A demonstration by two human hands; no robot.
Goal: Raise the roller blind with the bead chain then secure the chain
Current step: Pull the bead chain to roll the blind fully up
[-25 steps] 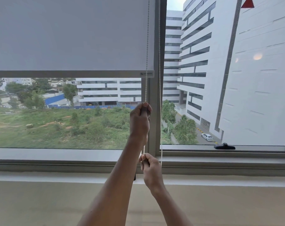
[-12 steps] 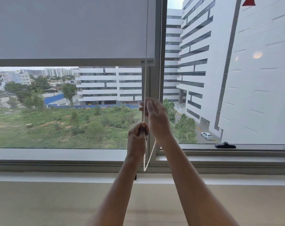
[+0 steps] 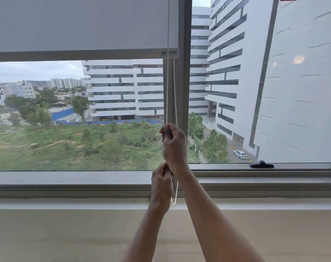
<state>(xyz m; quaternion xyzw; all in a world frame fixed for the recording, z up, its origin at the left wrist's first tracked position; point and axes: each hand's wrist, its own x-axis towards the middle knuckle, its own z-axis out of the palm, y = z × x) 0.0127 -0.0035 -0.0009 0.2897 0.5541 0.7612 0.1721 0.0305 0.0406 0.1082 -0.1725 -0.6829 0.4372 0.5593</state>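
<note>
A grey roller blind (image 3: pixel 81 25) covers the upper part of the left window pane; its bottom bar (image 3: pixel 75 56) sits about a quarter of the way down the frame. A white bead chain (image 3: pixel 167 91) hangs in two strands beside the central mullion. My right hand (image 3: pixel 174 146) is closed around the front strand at mid-window height. My left hand (image 3: pixel 161 186) pinches the same strand just below, at the level of the sill. The chain's loop end (image 3: pixel 175 200) dangles under my hands.
A grey vertical mullion (image 3: pixel 184 72) stands right behind the chain. The window sill (image 3: pixel 66 179) and a white ledge (image 3: pixel 66 203) run across below. A black window handle (image 3: pixel 261 164) lies on the right pane's lower frame. A beige wall fills the bottom.
The blind's bottom bar has risen further, showing more of the view. My left hand has pulled down to the sill. My right hand has taken hold of the chain above it.
</note>
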